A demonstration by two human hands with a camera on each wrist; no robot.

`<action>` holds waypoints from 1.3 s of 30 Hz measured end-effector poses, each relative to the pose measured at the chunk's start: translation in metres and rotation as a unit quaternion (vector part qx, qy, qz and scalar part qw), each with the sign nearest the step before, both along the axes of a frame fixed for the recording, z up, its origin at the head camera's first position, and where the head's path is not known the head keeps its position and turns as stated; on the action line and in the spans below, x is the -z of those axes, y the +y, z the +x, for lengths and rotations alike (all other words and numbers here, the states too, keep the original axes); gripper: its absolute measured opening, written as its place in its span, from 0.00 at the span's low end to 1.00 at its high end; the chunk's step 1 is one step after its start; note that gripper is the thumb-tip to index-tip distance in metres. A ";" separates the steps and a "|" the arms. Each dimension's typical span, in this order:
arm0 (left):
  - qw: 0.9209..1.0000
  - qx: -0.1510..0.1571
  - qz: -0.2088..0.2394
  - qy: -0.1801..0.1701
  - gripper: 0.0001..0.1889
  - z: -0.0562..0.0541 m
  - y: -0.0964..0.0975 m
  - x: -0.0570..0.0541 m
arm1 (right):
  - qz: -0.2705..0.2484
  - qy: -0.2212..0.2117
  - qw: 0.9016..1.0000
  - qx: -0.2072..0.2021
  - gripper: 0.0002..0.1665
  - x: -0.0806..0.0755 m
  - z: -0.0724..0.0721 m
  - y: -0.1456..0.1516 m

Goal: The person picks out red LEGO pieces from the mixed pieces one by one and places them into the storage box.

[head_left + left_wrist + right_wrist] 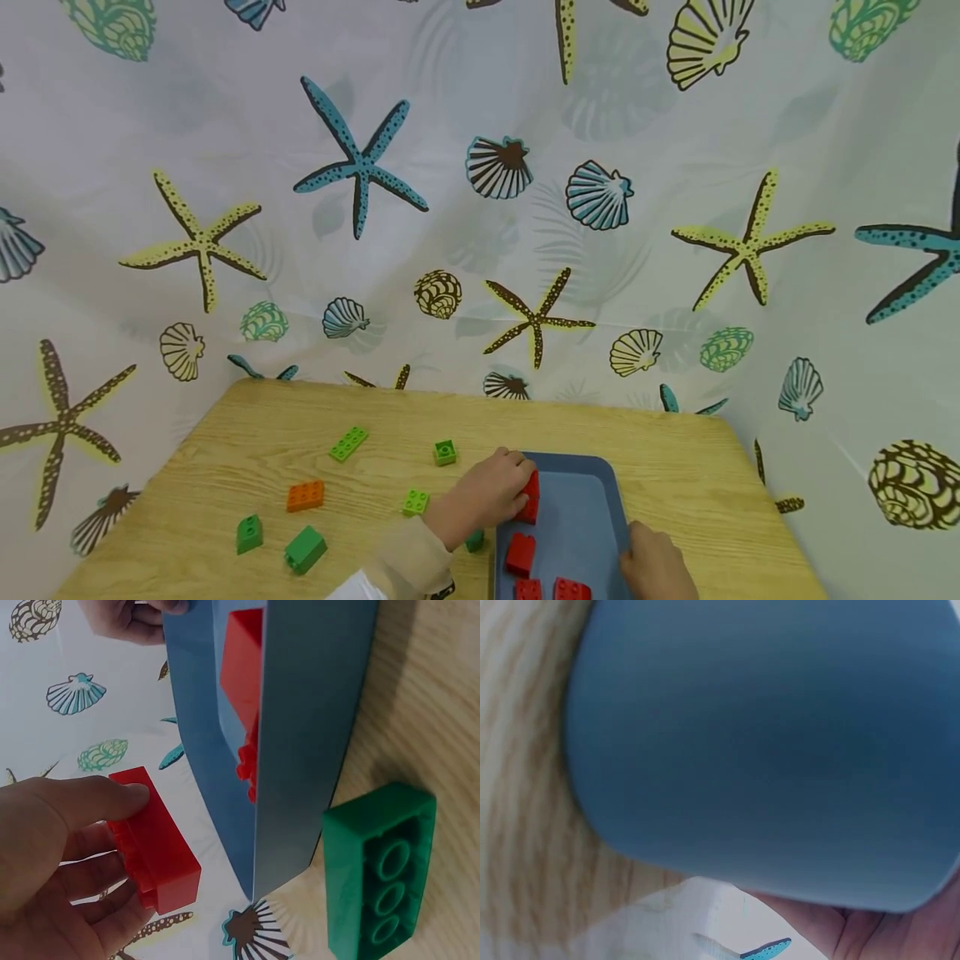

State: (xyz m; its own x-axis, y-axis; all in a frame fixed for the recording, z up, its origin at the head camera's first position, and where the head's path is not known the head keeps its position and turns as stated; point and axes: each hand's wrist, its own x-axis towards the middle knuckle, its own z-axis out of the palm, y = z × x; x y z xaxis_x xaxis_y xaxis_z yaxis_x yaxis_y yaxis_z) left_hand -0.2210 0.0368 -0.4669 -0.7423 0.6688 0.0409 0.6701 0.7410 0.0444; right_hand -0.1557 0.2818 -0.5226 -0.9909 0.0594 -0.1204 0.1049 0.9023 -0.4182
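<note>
My left hand (491, 492) pinches a red building brick (531, 498) between thumb and fingers at the left rim of a blue-grey tray (617, 508). In the left wrist view the brick (161, 844) hangs beside the tray's wall (307, 750), studs toward the fingers. Several other red bricks lie in the tray, among them one near its left side (521, 554). My right hand (656, 562) grips the tray's right rim; the tray's wall (765, 750) fills most of the right wrist view and hides part of that hand.
Left of the tray, a green brick (382, 870) lies on its side on the wooden table. Farther left are an orange brick (305, 496), light green bricks (445, 452) and darker green ones (305, 550). A shell-and-starfish patterned cloth (450, 250) surrounds the table.
</note>
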 end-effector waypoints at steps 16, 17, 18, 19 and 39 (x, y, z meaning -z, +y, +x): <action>0.999 0.032 0.002 0.018 0.17 0.005 0.015 0.009 | 0.003 0.011 1.000 -0.006 0.04 -0.002 0.000 -0.001; 0.999 0.033 0.003 0.016 0.16 0.005 0.016 0.009 | 0.003 0.011 1.000 -0.006 0.03 -0.003 0.000 -0.001; 0.999 0.034 0.004 0.014 0.17 0.006 0.016 0.010 | 0.004 0.010 1.000 -0.007 0.03 -0.003 0.000 -0.001; 0.999 0.034 0.004 0.012 0.16 0.006 0.017 0.010 | 0.004 0.009 1.000 -0.006 0.03 -0.003 0.000 -0.002; 0.998 0.067 -0.018 0.012 0.16 0.012 0.029 0.011 | 0.008 0.005 1.000 -0.001 0.04 -0.002 0.001 -0.001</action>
State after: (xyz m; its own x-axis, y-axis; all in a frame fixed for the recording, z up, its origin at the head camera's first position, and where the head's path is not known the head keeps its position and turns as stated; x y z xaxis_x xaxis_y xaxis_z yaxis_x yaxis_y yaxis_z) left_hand -0.2089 0.0661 -0.4783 -0.6460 0.7627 0.0315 0.7631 0.6462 0.0017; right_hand -0.1549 0.2811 -0.5207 -0.9922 0.0597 -0.1095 0.0994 0.9087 -0.4054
